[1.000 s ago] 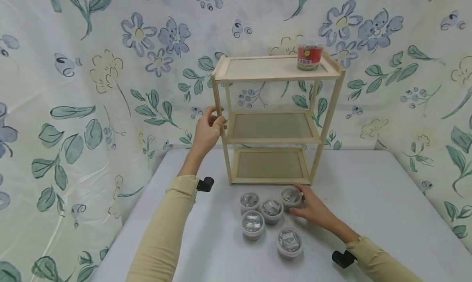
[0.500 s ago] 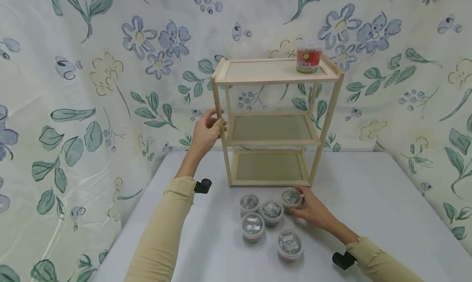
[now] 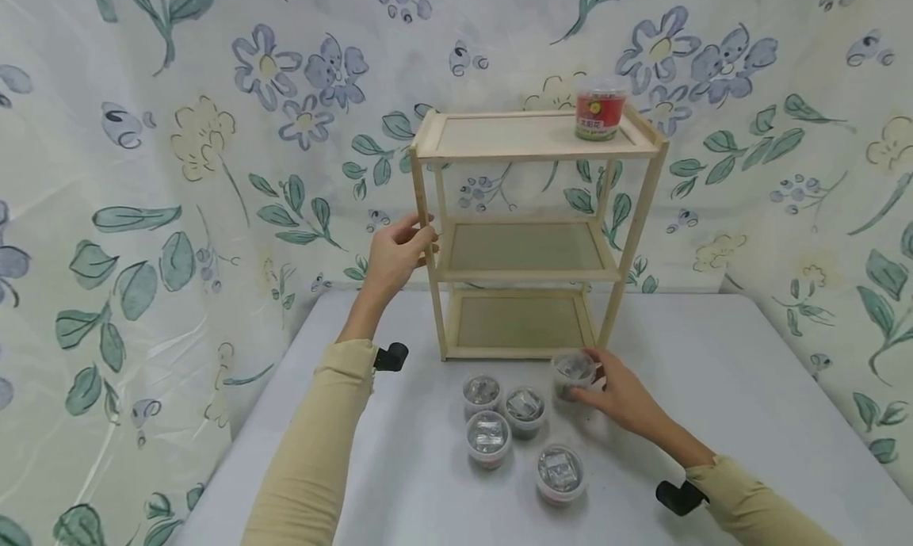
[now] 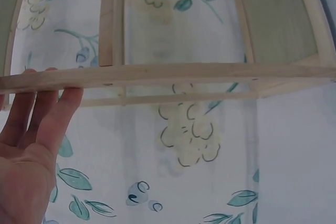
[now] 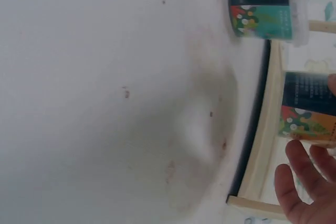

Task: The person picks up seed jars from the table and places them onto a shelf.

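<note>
A three-tier wooden shelf stands toward the back of the table. My left hand grips its left front post, beside the middle tier. In the left wrist view, fingers bend over that pale wooden post. My right hand holds a clear plastic tub between thumb and fingers, near the shelf's lower right front corner. The right wrist view shows the tub's dark and orange label, with the tub raised from the white tabletop. On the shelf's top right sits a red-labelled tub.
Several similar tubs with silvery packets inside are grouped before the shelf, among them a middle tub and a front tub. The white table has small brown specks. A floral curtain hangs behind.
The right hand has lifted its tub off the table and moved slightly right, away from the neighbouring tubs. The left hand keeps its hold on the post.
</note>
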Action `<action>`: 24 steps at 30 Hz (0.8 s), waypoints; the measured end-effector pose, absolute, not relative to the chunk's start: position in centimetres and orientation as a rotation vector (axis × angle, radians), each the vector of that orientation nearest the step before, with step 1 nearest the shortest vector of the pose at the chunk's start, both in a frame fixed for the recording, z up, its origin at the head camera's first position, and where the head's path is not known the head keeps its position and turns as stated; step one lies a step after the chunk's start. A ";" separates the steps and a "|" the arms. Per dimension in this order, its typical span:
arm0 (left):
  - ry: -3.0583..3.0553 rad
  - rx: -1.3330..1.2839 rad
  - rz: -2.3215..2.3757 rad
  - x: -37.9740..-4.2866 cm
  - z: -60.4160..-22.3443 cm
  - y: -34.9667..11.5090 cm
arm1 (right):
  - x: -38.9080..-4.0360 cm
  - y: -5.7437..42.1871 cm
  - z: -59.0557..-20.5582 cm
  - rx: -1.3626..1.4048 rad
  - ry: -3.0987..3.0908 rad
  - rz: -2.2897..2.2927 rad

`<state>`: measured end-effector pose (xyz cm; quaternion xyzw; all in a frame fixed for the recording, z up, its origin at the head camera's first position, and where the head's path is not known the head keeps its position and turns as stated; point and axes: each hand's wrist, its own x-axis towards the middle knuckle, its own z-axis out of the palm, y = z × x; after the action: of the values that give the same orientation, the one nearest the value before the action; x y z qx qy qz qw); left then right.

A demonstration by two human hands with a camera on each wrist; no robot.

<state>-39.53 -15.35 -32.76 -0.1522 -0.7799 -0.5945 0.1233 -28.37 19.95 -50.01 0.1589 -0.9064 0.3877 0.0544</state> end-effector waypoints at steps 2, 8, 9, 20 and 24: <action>-2.273 -0.432 -1.728 -39.5 -32.7 -15.4 | -28.4 20.1 -49.4 0.492 -2.740 1.186; -2.251 -0.416 -1.713 -39.5 -32.9 -15.3 | -28.5 20.4 -47.4 0.501 -2.718 1.178; -2.245 -0.412 -1.715 -39.6 -32.9 -15.3 | -28.5 20.4 -46.9 0.498 -2.718 1.175; -2.189 -0.405 -1.741 -40.0 -33.2 -15.0 | -29.0 20.8 -39.5 0.575 -2.617 1.147; -2.181 -0.401 -1.743 -39.9 -33.3 -15.1 | -29.4 20.5 -37.3 0.604 -2.606 1.158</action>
<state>-39.94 -15.07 -33.26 -0.1402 -0.7632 -0.6101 0.1599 -29.36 20.54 -37.30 0.2057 -0.8883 0.3948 0.1131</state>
